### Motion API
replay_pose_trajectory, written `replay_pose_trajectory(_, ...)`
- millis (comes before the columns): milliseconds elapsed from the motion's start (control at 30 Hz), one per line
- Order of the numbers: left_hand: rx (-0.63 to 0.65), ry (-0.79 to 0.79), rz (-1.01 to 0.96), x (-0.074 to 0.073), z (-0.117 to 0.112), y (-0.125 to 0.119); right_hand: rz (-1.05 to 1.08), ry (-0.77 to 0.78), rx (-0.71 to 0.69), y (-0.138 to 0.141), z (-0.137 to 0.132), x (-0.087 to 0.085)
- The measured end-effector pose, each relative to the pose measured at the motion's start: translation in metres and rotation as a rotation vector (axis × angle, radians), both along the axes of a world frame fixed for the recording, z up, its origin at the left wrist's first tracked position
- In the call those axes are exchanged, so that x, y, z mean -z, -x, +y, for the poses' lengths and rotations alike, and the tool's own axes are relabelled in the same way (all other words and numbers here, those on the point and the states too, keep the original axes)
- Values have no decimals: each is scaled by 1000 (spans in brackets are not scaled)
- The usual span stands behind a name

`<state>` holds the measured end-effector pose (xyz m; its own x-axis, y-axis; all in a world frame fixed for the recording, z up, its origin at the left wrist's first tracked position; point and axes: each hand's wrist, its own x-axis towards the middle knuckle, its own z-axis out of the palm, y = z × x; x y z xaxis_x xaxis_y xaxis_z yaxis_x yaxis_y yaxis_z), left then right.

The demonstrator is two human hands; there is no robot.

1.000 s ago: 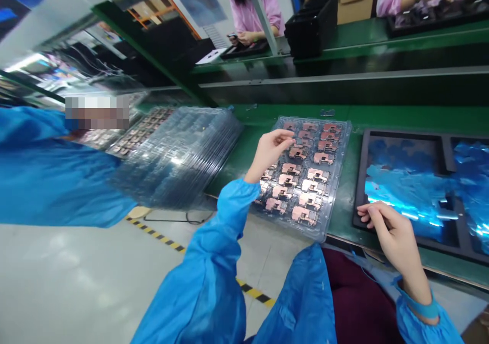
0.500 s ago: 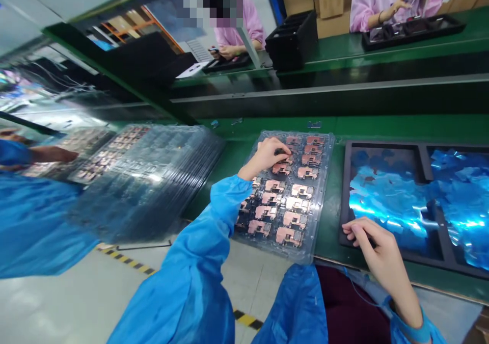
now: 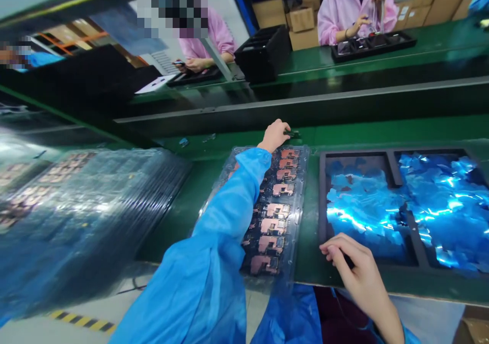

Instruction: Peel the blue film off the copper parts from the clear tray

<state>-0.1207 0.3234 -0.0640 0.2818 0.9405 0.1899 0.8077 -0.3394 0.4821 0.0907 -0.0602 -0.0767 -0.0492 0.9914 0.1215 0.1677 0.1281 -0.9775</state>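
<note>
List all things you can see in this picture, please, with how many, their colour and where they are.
clear plastic tray: 1, transparent, on the green workbench, before the person
copper-coloured parts: many, copper, in the tray's pockets
stack of clear trays: 1, transparent, left of the tray
black tray: 1, black, two compartments, right of the clear tray
blue foil pieces: many, shiny blue, in both compartments
black rack: 1, black, on the far bench
cardboard boxes: several, brown, behind the far bench
co-workers: 2, pink coats, at the far bench
left hand: 1, blue sleeve, pinching a small dark piece beyond the tray
right hand: 1, at the black tray's near edge
</note>
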Motion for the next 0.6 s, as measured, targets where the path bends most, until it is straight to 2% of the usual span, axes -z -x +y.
replay_pose_trajectory(100,-46,20,-40,-12,-16,4,28,-25,19,1,-1,1)
replay_pose_trajectory(167,-39,37,-74,-25,-42,5,51,-65,52,1,-2,-1)
replay_pose_trajectory(267,60,118,-189,-54,-103,0,34,-167,171,0,-3,-12)
replay_pose_trajectory(400,248,282,-394,-98,-195,-19,-143,-335,438,-2,7,-36)
replay_pose_trajectory(467,293,385,-524,-113,-235,-30,-210,-339,454,-1,13,-45)
replay_pose_trajectory(533,272,468,-687,-116,-266,-40,-184,-266,381,2,15,-48)
replay_pose_trajectory(600,216,495,-823,-107,-292,-48,-91,-165,317,6,13,-44)
